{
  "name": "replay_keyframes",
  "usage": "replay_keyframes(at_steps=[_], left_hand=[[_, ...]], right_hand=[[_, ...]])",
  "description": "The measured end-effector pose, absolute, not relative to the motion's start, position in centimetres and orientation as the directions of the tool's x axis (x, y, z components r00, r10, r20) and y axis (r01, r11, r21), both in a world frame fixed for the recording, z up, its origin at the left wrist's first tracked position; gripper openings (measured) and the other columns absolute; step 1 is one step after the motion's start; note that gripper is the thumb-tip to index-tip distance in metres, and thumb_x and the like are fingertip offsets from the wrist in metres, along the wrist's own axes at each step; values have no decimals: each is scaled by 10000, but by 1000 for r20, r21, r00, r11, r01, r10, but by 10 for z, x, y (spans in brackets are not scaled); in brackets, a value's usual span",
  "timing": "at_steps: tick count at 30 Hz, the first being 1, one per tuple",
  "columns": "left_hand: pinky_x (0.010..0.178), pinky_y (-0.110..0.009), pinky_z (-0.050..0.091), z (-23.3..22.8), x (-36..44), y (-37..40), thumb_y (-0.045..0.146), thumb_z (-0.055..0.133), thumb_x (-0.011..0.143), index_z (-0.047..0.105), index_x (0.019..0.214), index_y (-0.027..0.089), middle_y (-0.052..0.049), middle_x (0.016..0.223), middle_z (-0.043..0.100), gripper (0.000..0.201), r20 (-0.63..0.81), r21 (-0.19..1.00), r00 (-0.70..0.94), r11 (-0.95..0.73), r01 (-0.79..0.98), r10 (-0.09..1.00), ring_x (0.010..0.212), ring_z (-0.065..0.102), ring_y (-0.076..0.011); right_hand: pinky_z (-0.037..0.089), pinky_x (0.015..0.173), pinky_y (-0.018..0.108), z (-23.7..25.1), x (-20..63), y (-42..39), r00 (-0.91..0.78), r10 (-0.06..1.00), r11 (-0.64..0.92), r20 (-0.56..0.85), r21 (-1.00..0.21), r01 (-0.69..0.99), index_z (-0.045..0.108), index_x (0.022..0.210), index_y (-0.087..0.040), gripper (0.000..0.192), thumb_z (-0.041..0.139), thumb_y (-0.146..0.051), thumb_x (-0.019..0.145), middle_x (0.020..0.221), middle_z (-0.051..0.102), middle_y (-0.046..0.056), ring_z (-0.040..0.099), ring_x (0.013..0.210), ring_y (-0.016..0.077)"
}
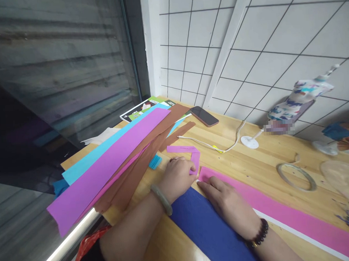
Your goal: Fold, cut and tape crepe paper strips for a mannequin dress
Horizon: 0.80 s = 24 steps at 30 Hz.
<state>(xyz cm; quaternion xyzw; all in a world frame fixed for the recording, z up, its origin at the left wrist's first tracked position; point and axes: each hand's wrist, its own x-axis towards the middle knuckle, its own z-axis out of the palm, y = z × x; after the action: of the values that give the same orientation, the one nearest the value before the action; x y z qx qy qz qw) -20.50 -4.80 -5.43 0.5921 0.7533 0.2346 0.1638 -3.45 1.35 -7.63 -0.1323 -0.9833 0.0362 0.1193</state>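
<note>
Purple strip (pixel 195 157) at left hand (pixel 181 173) fingertips, left nearer. Bent: one leg runs away from fingers, other turns left. Left fingers curled, can't tell if gripping. Right hand (pixel 225 198) flattish, fingers extended, over pink strip's (pixel 272 207) near edge.

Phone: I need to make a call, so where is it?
In the head view, the phone lies by the white wall, just right of the brown strips' far ends.

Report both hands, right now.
Left hand: closed, pinching the narrow purple strip.
Right hand: open, resting over the pink strip and blue strip.
</note>
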Motion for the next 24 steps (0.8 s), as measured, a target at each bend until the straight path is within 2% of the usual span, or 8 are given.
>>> replay_keyframes(at_steps=[6,16,24], left_hand=[[777,-266,409,-57,-206,-48,230,623,722,652,784,196,-20,875,655,77,26,562,-261,202,802,965,877,572,-174],[741,-258,405,-54,-204,-48,217,550,764,647,743,186,-19,823,660,104,48,555,-242,175,813,969,822,577,-161],[751,-259,403,-58,-206,-48,213,610,718,656,784,195,-15,851,663,83,69,583,-251,166,795,965,837,575,-163]], right_hand=[[456,590,231,-77,-34,13,-936,269,962,228,-103,252,576,1042,-196,255,349,-212,927,802,572,47,561,649,119],[467,617,238,-79,-34,14,-937,269,962,221,-103,252,565,1057,-182,252,349,-200,928,820,566,53,563,675,125],[484,653,255,-83,-32,15,-930,297,951,216,-157,267,560,1062,-168,250,353,-178,922,844,577,69,576,711,137]])
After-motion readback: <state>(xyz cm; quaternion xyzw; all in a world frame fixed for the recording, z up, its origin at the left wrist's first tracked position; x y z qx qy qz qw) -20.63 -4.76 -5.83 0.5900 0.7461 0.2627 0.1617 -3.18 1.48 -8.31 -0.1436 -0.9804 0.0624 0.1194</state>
